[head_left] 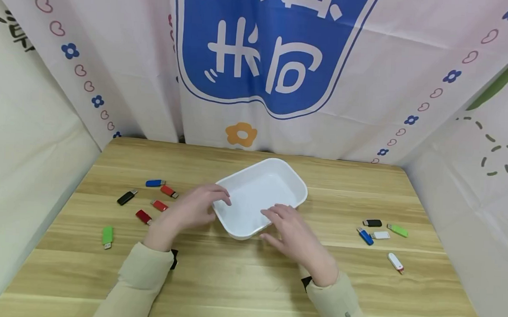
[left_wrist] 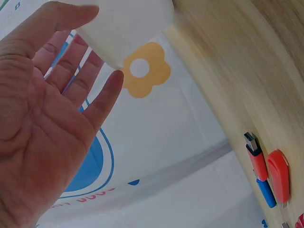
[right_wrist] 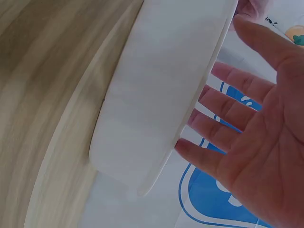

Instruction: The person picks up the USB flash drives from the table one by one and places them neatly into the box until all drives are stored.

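A white rectangular plastic tray (head_left: pixel 257 191) sits at an angle on the wooden table, between both hands. My left hand (head_left: pixel 194 205) is at its left end, the fingers bent loosely over the rim. From the left wrist, the thumb (left_wrist: pixel 88 13) overlaps the tray's outer wall and the little fingertip comes right at its edge. Over the near right rim is my right hand (head_left: pixel 291 233), its fingers reaching across the edge and the thumb spread away. The right wrist view shows those fingers (right_wrist: pixel 204 156) nearly straight, partly behind the tray's rim.
Left of the tray lie several USB sticks, among them blue (head_left: pixel 154 183), black (head_left: pixel 126 198), dark red (head_left: pixel 142 216) and green (head_left: pixel 108 235). More lie on the right: black (head_left: pixel 372 223), blue (head_left: pixel 365 236), green (head_left: pixel 399 230) and white (head_left: pixel 395 262). A printed curtain (head_left: pixel 130 77) hangs behind the table.
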Available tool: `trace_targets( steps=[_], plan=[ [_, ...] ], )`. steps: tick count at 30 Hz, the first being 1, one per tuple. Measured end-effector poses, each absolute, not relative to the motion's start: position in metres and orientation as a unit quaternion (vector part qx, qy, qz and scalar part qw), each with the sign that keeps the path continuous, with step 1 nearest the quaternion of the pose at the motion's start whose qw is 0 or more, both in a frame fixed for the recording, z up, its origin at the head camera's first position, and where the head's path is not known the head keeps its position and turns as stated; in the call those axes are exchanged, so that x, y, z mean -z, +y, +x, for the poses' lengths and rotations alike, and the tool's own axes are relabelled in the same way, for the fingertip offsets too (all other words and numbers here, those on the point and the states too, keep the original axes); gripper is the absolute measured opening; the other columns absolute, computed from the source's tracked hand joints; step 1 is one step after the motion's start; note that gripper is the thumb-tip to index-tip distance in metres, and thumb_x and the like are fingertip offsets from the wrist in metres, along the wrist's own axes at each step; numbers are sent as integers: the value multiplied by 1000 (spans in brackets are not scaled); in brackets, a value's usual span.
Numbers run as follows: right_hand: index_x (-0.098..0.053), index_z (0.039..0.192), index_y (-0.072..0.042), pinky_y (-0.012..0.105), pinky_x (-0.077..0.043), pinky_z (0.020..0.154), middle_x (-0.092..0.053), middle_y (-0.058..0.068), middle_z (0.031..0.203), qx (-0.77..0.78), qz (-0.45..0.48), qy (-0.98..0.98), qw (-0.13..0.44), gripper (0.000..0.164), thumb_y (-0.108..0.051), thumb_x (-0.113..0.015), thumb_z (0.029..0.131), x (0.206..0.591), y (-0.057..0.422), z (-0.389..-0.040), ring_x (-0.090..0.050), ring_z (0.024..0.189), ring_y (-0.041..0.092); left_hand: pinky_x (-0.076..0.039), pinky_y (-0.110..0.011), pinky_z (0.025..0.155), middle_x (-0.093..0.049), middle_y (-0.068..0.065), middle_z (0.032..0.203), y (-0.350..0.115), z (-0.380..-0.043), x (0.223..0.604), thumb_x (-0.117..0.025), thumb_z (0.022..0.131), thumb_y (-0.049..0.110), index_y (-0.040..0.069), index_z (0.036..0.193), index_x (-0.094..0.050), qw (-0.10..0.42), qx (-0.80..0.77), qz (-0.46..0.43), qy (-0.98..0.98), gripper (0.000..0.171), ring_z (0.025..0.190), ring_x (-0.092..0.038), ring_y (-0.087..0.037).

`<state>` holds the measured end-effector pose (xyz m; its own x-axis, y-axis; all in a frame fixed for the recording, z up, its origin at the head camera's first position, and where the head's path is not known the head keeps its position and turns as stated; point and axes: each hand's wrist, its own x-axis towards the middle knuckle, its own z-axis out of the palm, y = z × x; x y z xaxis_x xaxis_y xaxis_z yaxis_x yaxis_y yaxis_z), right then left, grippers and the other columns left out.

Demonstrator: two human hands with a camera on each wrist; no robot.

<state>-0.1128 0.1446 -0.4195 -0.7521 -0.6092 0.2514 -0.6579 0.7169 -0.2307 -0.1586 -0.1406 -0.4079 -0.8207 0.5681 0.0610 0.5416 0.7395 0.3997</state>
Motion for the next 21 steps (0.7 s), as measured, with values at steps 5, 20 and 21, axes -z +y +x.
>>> trace_targets(
  steps=[5, 20, 21],
  plan=[
    [-70, 120, -10, 38, -52, 99, -71, 5, 112, -144, 367, -914, 99, 39, -25, -80, 85, 419, 138, -113, -65, 109, 23, -57, -40, 89, -75, -1, 111, -139, -161, 408, -77, 78, -2, 18, 100, -77, 55, -204, 282, 936, 30, 103, -67, -21],
    [-74, 110, -13, 30, -53, 88, -75, -1, 102, -135, 400, -900, 112, 27, -24, -79, 86, 420, 128, -106, -67, 95, 15, -59, -37, 83, -76, 7, 86, -138, -159, 410, -84, 79, 12, 21, 80, -78, 28, -176, 308, 934, 10, 85, -69, -15],
    [-75, 109, -13, 30, -53, 88, -75, -2, 102, -136, 401, -899, 112, 26, -24, -79, 86, 421, 127, -107, -67, 95, 15, -58, -39, 87, -76, 6, 85, -136, -159, 410, -84, 79, 12, 20, 80, -78, 25, -174, 312, 934, 10, 86, -70, -16]
  ],
)
